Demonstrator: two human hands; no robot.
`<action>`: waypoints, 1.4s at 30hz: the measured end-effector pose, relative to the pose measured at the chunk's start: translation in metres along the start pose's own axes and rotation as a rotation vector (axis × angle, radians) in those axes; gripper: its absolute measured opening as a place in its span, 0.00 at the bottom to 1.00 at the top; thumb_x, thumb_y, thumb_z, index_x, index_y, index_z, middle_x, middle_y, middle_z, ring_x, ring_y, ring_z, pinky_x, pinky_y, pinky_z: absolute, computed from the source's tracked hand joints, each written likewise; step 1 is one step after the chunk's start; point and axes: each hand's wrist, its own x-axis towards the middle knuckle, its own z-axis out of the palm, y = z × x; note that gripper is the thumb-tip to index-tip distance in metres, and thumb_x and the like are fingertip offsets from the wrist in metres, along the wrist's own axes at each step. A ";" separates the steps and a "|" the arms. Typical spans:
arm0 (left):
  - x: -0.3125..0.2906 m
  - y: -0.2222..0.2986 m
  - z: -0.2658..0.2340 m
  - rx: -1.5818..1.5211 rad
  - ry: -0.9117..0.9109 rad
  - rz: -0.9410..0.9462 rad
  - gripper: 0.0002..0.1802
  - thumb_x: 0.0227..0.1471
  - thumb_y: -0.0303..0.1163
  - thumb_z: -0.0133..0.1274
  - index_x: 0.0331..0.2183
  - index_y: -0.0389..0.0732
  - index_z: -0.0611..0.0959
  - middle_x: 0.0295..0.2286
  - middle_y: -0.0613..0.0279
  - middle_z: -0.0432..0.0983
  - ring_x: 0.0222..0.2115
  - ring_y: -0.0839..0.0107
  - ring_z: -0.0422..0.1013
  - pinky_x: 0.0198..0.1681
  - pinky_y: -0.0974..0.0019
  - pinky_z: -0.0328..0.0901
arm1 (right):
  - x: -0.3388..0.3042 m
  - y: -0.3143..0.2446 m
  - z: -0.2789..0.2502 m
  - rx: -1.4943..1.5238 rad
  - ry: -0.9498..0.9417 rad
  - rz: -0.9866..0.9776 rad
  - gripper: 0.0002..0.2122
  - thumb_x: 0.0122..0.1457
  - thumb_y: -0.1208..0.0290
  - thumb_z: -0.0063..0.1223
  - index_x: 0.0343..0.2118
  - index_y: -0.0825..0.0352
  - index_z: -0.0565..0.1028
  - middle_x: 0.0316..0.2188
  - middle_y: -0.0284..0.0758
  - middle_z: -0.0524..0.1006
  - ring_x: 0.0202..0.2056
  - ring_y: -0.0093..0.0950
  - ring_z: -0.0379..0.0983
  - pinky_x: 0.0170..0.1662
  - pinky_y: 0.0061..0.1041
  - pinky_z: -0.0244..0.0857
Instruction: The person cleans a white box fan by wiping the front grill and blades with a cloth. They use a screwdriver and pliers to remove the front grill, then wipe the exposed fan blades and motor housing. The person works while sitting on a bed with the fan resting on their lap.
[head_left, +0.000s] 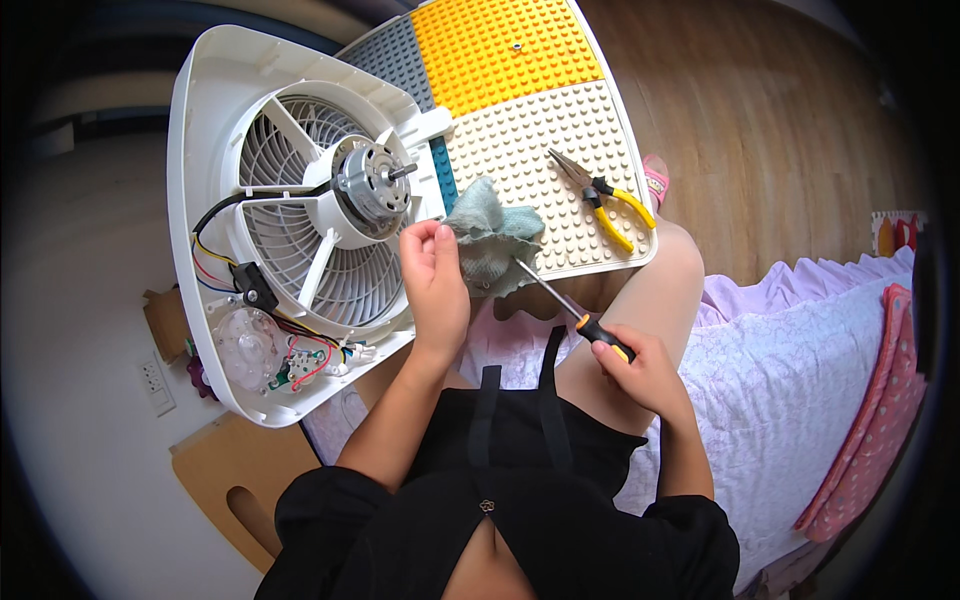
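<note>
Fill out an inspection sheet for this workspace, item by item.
Surface: studded building-plate board in grey, yellow and beige.
Job's things: white fan housing with bare motor; screwdriver; grey-green cloth.
Clutter: yellow-handled pliers on the board.
Grips: left hand closed by the cloth; right hand holds the screwdriver.
Cables: coloured wires across the housing.
Surroundings: wooden floor, lilac bedding.

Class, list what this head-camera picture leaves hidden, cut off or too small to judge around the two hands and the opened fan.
- Left hand: curled shut; whether it pinches a small part is hidden by its own fingers.
- Screwdriver tip: lost against the grey-green cloth; tip type too small to tell.
- Right hand: covers most of the screwdriver handle.
- Fan housing: wire ends at the switch too small to trace.
- Pliers: jaw state unclear.
</note>
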 end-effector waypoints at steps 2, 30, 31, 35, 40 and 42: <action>-0.008 0.010 0.002 -0.066 -0.008 -0.022 0.05 0.59 0.27 0.41 0.38 0.37 0.65 0.29 0.66 0.66 0.27 0.85 0.60 0.30 0.79 0.57 | 0.006 0.003 0.002 0.057 -0.007 0.028 0.12 0.55 0.66 0.52 0.37 0.70 0.75 0.18 0.32 0.72 0.22 0.20 0.67 0.28 0.21 0.62; -0.001 -0.020 0.017 1.163 -0.151 0.753 0.18 0.39 0.17 0.49 0.38 0.35 0.75 0.40 0.48 0.67 0.45 0.51 0.64 0.48 0.55 0.58 | 0.018 -0.001 -0.007 -0.219 0.202 0.020 0.14 0.54 0.63 0.52 0.34 0.71 0.75 0.17 0.43 0.72 0.19 0.32 0.69 0.27 0.27 0.63; 0.004 -0.032 0.016 1.029 -0.293 0.758 0.15 0.40 0.18 0.50 0.35 0.37 0.77 0.37 0.53 0.70 0.41 0.55 0.66 0.45 0.57 0.60 | 0.017 -0.001 -0.007 -0.224 0.202 0.020 0.14 0.54 0.63 0.52 0.35 0.71 0.75 0.18 0.43 0.72 0.19 0.32 0.69 0.27 0.27 0.63; 0.017 -0.063 0.017 1.157 -0.291 0.461 0.08 0.44 0.24 0.53 0.31 0.36 0.77 0.32 0.54 0.72 0.36 0.59 0.69 0.41 0.59 0.61 | 0.016 0.001 -0.006 -0.205 0.192 -0.026 0.14 0.54 0.64 0.53 0.36 0.71 0.75 0.19 0.43 0.73 0.19 0.31 0.69 0.27 0.27 0.63; 0.012 -0.037 0.022 0.588 -0.048 0.366 0.05 0.52 0.25 0.49 0.32 0.34 0.75 0.28 0.56 0.72 0.29 0.65 0.68 0.34 0.66 0.63 | 0.010 -0.005 -0.009 -0.101 0.163 -0.066 0.14 0.53 0.66 0.54 0.38 0.71 0.74 0.20 0.39 0.74 0.21 0.26 0.69 0.29 0.24 0.63; 0.003 -0.017 0.026 0.600 -0.007 0.478 0.05 0.52 0.25 0.48 0.32 0.34 0.74 0.29 0.55 0.71 0.29 0.65 0.68 0.35 0.66 0.63 | 0.006 -0.015 -0.012 -0.052 0.097 -0.007 0.14 0.53 0.67 0.54 0.39 0.72 0.74 0.21 0.37 0.74 0.22 0.23 0.68 0.29 0.22 0.63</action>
